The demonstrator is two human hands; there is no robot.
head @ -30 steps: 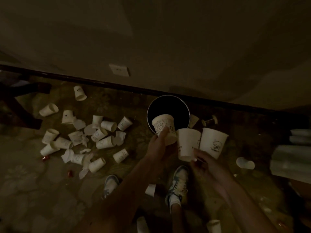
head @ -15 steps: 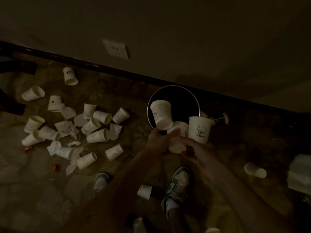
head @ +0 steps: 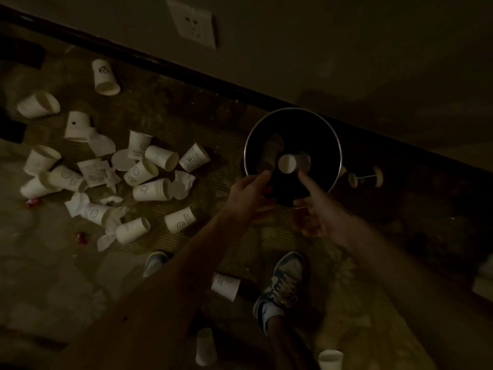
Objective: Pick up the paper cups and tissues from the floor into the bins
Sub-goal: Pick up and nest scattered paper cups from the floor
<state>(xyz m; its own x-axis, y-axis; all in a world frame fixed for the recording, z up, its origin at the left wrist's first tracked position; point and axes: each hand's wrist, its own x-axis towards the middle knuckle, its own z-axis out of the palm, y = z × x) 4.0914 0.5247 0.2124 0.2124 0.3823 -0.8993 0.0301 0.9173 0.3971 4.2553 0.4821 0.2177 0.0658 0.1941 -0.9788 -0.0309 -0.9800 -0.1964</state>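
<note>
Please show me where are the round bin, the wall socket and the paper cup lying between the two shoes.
round bin [head: 338, 145]: head view, on its metal rim, right side.
wall socket [head: 192, 22]: head view, middle of the white plate.
paper cup between the shoes [head: 225, 286]: head view, on its side wall.

Your single head camera looks steeply down, close above both forearms, facing the wall [head: 346, 49] at 12 o'clock across the floor [head: 53, 276].
</note>
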